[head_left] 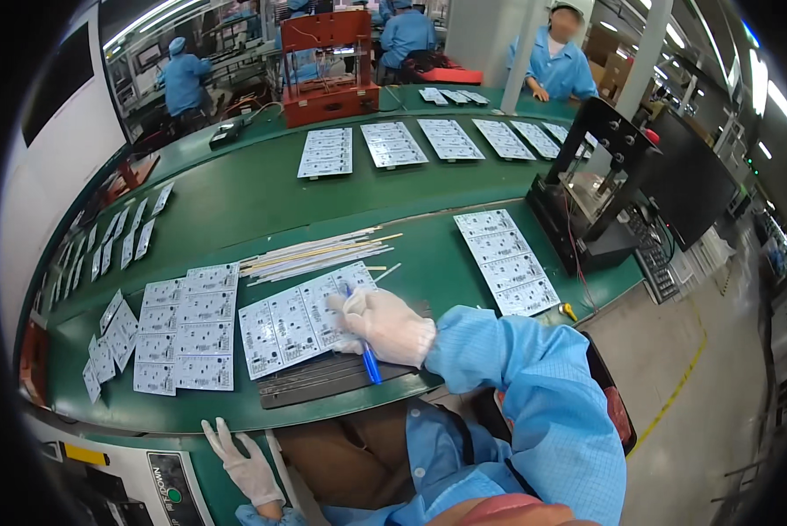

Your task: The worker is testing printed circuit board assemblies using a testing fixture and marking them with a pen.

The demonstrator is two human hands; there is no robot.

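Aslant, blue pen in right hand, at circuit panel

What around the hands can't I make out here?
Pen: head view, middle hidden by the right hand.
Board under that hand: head view, right end partly covered by it; fine details too small.
Dark pad: head view, partly covered by the board.
Left sleeve: head view, cut off by the lower edge.

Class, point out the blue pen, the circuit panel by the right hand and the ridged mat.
Blue pen (pixel 371 364): head view, on its lower barrel.
Circuit panel (pixel 295 319): head view, on its face.
Ridged mat (pixel 314 383): head view, on its front part.
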